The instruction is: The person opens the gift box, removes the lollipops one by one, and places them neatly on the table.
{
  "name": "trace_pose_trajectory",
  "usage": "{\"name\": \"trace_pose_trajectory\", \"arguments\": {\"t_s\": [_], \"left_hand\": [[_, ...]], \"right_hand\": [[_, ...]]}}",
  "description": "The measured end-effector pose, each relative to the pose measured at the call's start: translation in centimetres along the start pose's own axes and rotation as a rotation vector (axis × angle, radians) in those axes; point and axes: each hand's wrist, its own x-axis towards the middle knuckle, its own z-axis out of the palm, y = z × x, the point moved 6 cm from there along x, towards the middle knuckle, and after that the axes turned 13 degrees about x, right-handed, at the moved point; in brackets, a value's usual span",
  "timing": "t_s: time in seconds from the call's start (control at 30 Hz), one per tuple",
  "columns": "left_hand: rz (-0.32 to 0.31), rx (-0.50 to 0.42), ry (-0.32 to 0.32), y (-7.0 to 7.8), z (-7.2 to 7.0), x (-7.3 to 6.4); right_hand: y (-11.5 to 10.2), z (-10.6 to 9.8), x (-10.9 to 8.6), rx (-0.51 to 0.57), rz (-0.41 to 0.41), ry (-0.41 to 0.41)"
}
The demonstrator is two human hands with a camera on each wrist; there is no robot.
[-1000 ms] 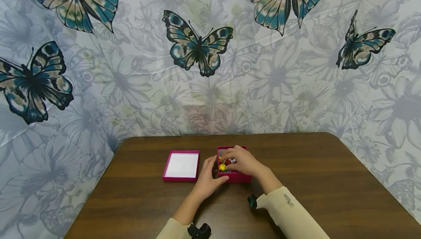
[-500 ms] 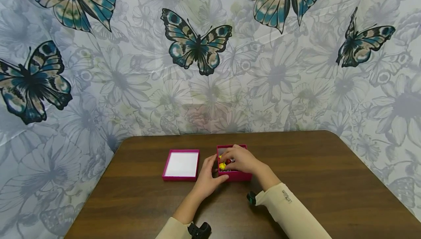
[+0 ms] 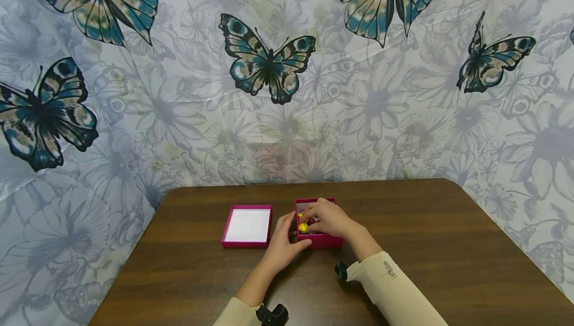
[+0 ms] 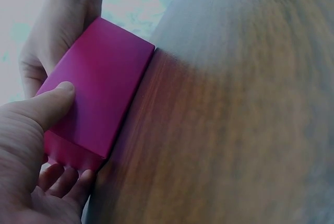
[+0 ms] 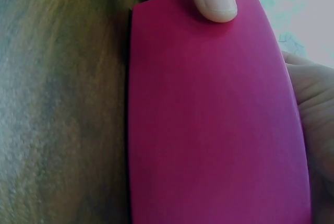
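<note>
A magenta open-topped box (image 3: pixel 320 242) stands on the table, holding small bright pieces (image 3: pixel 303 227), yellow, red and whitish, too small to identify. My left hand (image 3: pixel 281 246) grips the box's near left corner. In the left wrist view its thumb presses the front wall of the box (image 4: pixel 104 88) while the other fingers lie along the left side. My right hand (image 3: pixel 329 219) reaches over the right wall with its fingers bent down into the box among the pieces. Its fingertips are mostly hidden, so whether it pinches a piece does not show.
Left of the box lies a magenta lid (image 3: pixel 246 226) with its white inside facing up. The brown wooden table (image 3: pixel 426 246) has rounded far corners. Behind it hangs a pale floral cloth (image 3: pixel 376 131) with butterflies. Both wrists wear black devices (image 3: pixel 272 314).
Both hands stay at the box, and the box and lid keep their places. The right fingers shift only slightly among the pieces.
</note>
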Motion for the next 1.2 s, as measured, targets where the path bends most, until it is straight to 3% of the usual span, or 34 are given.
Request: {"name": "trace_pose_trajectory", "arguments": {"t_s": [0.2, 0.5, 0.97, 1.2], "left_hand": [[0.0, 0.007, 0.0, -0.1, 0.1, 0.1], [0.031, 0.007, -0.022, 0.1, 0.5, 0.0], [0.019, 0.008, -0.011, -0.1, 0.5, 0.0], [0.022, 0.012, 0.009, -0.2, 0.3, 0.0]], "right_hand": [[0.0, -0.4, 0.0, -0.021, -0.021, 0.014], [-0.7, -2.2, -1.0, -0.074, -0.073, 0.211], [-0.8, -6.2, -3.8, -0.005, 0.049, 0.503], [0.0, -7.9, -5.6, 0.028, 0.063, 0.618]]}}
